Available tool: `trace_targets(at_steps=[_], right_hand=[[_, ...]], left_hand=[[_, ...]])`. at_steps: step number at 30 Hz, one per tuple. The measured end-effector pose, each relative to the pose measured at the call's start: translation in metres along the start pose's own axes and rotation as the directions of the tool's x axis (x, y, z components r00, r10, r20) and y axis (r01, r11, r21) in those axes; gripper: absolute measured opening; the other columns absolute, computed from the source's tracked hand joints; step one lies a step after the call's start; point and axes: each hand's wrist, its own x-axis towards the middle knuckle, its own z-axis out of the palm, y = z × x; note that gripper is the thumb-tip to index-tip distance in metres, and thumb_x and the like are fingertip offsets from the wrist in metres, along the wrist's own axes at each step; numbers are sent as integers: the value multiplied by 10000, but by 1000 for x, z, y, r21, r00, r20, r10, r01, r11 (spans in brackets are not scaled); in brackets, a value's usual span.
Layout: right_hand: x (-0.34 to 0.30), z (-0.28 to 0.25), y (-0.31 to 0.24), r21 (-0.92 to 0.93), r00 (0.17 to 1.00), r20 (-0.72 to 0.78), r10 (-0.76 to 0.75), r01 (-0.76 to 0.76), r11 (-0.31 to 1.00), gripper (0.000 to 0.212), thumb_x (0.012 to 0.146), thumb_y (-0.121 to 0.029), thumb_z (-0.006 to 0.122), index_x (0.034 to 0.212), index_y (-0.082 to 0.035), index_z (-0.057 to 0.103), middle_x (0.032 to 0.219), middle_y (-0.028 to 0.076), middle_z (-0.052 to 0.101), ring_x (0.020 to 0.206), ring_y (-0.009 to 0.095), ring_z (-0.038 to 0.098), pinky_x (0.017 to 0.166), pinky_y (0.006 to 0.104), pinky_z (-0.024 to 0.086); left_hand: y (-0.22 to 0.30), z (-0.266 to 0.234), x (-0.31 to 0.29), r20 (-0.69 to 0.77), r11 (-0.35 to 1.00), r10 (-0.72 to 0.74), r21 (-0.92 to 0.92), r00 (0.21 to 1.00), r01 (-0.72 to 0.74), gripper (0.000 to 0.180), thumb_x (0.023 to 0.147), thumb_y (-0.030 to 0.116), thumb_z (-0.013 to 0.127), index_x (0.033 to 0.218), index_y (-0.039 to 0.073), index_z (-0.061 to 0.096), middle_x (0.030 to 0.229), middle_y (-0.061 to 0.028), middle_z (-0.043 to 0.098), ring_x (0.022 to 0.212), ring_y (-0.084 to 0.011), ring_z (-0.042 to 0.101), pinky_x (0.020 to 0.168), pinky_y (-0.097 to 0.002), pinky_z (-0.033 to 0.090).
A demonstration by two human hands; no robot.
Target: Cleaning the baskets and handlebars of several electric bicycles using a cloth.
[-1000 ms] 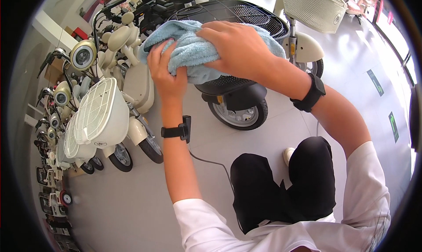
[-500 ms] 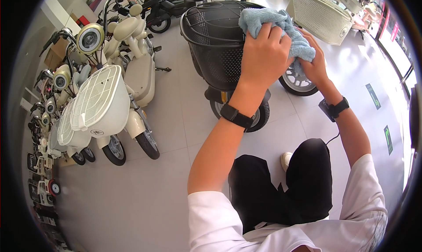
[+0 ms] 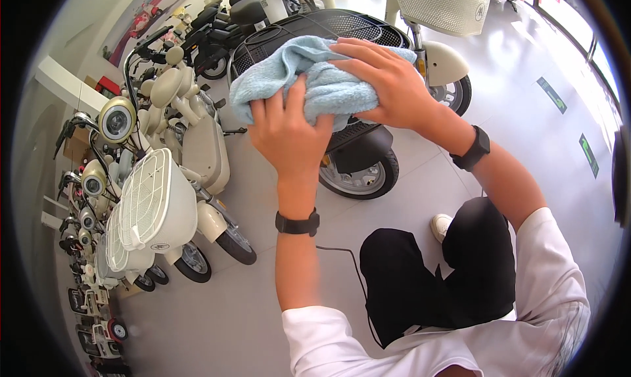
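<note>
A light blue terry cloth [image 3: 328,91] is bunched up between my two hands, in front of the dark mesh basket [image 3: 342,27] of a scooter. My left hand [image 3: 289,134] grips the cloth's lower left part, its fingers dug into the folds. On the right side, my right hand [image 3: 394,88] is curled over the cloth with its fingers across the top. The cloth hides most of the basket's front; whether it presses on the basket I cannot tell. Below the basket show a black fender [image 3: 363,148] and the front wheel [image 3: 363,176].
To the left stands a row of cream scooters, the nearest with a white lidded basket [image 3: 161,203]. Another white basket [image 3: 444,7] and a cream fender [image 3: 445,63] are at the far right. Green floor markings [image 3: 551,94] lie on the pale tiles. A thin cable [image 3: 358,272] hangs beside my leg.
Both hands have moved left with the cloth, my left hand also lower. The cloth is spread wider, and the basket and its wheel appear turned in my view.
</note>
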Motion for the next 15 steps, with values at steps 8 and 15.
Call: trace_targets(at_steps=[8, 15], right_hand=[[-44, -10, 38, 61, 978, -58, 201, -198, 978, 590, 723, -232, 733, 1279, -93, 596, 1347, 165, 568, 1263, 360, 519, 1134, 496, 327], [12, 10, -8, 32, 1000, 6, -1, 1, 999, 678, 613, -272, 820, 1239, -126, 604, 1331, 119, 574, 1265, 329, 525, 1102, 478, 403]], left_hand=[[48, 11, 11, 7, 981, 161, -110, 987, -160, 481, 619, 320, 805, 1051, 138, 699, 1085, -19, 637, 1020, -244, 597, 768, -396, 512], [-35, -6, 8, -48, 991, 94, -95, 994, -98, 388, 743, 344, 745, 1031, 86, 706, 1021, -128, 659, 993, -383, 588, 872, -473, 481]])
